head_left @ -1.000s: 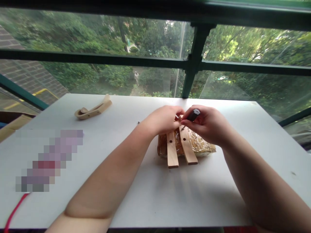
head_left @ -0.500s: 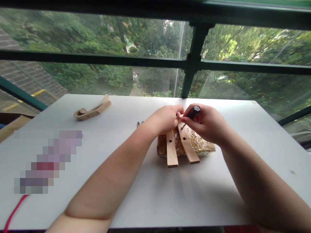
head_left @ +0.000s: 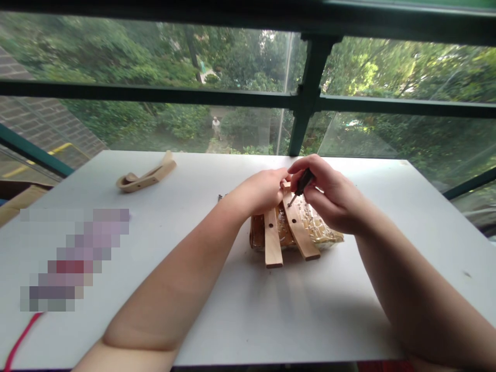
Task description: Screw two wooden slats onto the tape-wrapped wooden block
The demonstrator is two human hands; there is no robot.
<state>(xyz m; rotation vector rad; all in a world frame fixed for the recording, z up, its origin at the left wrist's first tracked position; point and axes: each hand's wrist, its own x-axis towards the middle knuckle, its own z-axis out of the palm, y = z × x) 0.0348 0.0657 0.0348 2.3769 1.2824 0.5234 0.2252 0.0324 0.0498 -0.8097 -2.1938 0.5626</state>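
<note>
My right hand (head_left: 329, 194) is closed round the black handle of a screwdriver (head_left: 305, 181). Its slanted shaft meets a small screw hole in a pale wooden strip (head_left: 301, 235). At the far end of the wooden pieces, my left hand (head_left: 265, 191) is closed on the wood, its fingertips partly hidden. A second wooden strip (head_left: 273, 248) with a dark hole lies alongside, its upper part beneath the left hand. Both strips rest on a brownish block (head_left: 325, 227) wrapped in shiny clear material, and their near ends overhang its front edge.
A curved wooden piece (head_left: 147, 178) with holes lies at the back left of the white table (head_left: 217, 315). Small screws (head_left: 220, 198) lie beyond my left forearm. A blurred-out purplish object (head_left: 77, 258) and a red cord (head_left: 21, 341) are at left. Green-framed windows stand behind.
My right hand has shifted its hold on the screwdriver, the index finger lifting and reaching forward, and the handle leans slightly lower. My left hand and the wooden strips stay nearly still.
</note>
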